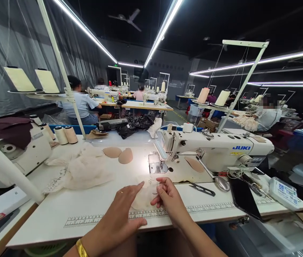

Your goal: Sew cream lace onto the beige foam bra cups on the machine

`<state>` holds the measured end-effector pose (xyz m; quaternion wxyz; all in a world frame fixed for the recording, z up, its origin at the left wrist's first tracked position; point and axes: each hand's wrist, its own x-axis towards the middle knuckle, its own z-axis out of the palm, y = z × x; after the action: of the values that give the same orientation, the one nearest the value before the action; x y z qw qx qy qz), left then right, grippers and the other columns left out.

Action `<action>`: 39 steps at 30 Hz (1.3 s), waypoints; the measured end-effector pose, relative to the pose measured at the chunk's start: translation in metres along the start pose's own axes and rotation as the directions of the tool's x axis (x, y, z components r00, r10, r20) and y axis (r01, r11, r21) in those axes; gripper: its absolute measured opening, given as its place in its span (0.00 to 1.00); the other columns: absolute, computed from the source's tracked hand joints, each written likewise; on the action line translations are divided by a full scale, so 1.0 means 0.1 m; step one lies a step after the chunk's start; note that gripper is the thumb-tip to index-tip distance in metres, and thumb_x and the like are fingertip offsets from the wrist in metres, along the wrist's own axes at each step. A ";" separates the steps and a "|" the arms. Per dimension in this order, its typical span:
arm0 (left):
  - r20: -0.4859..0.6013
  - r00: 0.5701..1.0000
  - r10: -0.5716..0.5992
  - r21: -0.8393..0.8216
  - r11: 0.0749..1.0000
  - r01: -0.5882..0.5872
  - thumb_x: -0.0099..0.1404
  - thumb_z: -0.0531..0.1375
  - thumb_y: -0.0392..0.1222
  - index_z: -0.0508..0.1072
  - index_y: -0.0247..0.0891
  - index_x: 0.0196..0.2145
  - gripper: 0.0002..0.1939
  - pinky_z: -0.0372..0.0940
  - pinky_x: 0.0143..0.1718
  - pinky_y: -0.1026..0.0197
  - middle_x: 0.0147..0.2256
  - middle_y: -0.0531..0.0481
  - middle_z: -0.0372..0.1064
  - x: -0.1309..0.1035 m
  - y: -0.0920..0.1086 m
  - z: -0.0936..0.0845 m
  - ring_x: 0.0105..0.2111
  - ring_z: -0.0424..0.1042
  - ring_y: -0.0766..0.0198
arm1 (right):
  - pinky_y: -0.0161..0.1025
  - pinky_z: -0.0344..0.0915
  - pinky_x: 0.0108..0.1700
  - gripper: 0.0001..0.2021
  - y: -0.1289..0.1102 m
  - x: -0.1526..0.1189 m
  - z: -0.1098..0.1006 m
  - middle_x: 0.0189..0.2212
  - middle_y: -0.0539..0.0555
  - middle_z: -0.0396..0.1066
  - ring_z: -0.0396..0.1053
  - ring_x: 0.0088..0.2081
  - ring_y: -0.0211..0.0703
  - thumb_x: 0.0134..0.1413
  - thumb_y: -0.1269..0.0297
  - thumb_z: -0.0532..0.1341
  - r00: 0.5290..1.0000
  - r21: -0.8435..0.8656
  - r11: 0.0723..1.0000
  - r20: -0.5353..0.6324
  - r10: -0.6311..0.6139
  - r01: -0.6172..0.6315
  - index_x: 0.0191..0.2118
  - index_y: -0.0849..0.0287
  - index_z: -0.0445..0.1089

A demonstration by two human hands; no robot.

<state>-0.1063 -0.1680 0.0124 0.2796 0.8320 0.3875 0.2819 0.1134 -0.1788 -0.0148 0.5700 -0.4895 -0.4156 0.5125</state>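
Observation:
A small piece of sheer pale fabric [142, 198] lies on the sewing table in front of the needle plate [158, 167]. My left hand [123, 208] is at its left side, open, thumb and fingers apart, fingertips by the fabric's edge. On the right, my right hand [170, 200] has loosely curled fingers over the fabric's edge. Its thumb and fingers look apart, with nothing visibly gripped. Ahead of both hands stands a white sewing machine [218, 150], its lamp lit. A heap of sheer pale fabric [87, 171] is to the left, near two beige cup pads [126, 156].
Thread snips [202, 189], a round metal dish [222, 184] and a black phone [245, 198] lie at right. A printed ruler [210, 207] runs along the front edge. Thread cones [60, 135] stand at left. Co-workers [77, 103] sit beyond.

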 end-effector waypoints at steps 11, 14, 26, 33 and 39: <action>0.355 0.918 -0.179 -0.283 0.915 0.288 0.69 0.58 0.58 0.71 0.37 0.29 0.22 0.53 0.31 0.62 0.27 0.56 0.58 0.37 0.26 -0.34 0.29 0.56 0.64 | 0.56 0.55 0.70 0.40 -0.55 -0.24 -0.28 0.70 0.59 0.57 0.53 0.71 0.60 0.55 0.46 0.72 0.833 -0.569 0.637 0.502 -0.232 0.520 0.70 0.45 0.60; 0.418 0.899 -0.130 -0.383 0.873 0.304 0.69 0.59 0.62 0.73 0.37 0.31 0.24 0.53 0.31 0.62 0.27 0.55 0.60 0.41 0.29 -0.36 0.29 0.57 0.64 | 0.51 0.63 0.64 0.38 -0.63 -0.31 -0.04 0.62 0.58 0.65 0.66 0.62 0.55 0.60 0.54 0.70 0.784 -0.496 0.652 0.563 -0.261 0.573 0.71 0.45 0.55; 0.393 0.918 -0.045 -0.659 0.682 0.316 0.65 0.67 0.63 0.66 0.38 0.33 0.25 0.53 0.33 0.63 0.30 0.54 0.65 0.23 0.04 -0.50 0.31 0.59 0.65 | 0.37 0.67 0.37 0.30 -0.49 -0.04 -0.05 0.32 0.49 0.74 0.77 0.39 0.44 0.54 0.46 0.74 0.805 0.072 0.989 0.590 0.064 -0.131 0.53 0.59 0.67; 0.470 0.880 -0.069 -0.521 0.783 0.340 0.62 0.65 0.68 0.70 0.38 0.35 0.27 0.52 0.27 0.65 0.25 0.56 0.62 0.35 0.13 -0.58 0.25 0.61 0.67 | 0.31 0.59 0.25 0.27 -0.43 0.03 0.12 0.22 0.47 0.71 0.67 0.20 0.32 0.44 0.45 0.78 0.790 0.147 0.939 0.589 0.169 -0.311 0.38 0.61 0.71; 0.044 0.974 -0.222 0.098 0.971 0.217 0.73 0.56 0.54 0.76 0.39 0.44 0.17 0.69 0.46 0.55 0.43 0.45 0.77 0.89 -0.34 -0.81 0.44 0.75 0.53 | 0.33 0.54 0.26 0.29 -0.26 0.39 0.07 0.20 0.46 0.70 0.68 0.23 0.36 0.45 0.36 0.73 0.903 -0.077 0.986 0.396 0.166 -0.148 0.32 0.59 0.68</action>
<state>-0.1298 -0.0582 0.0672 0.2806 0.8035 0.4821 0.2078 0.1159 -0.1392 0.0110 0.4184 -0.4185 -0.4943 0.6368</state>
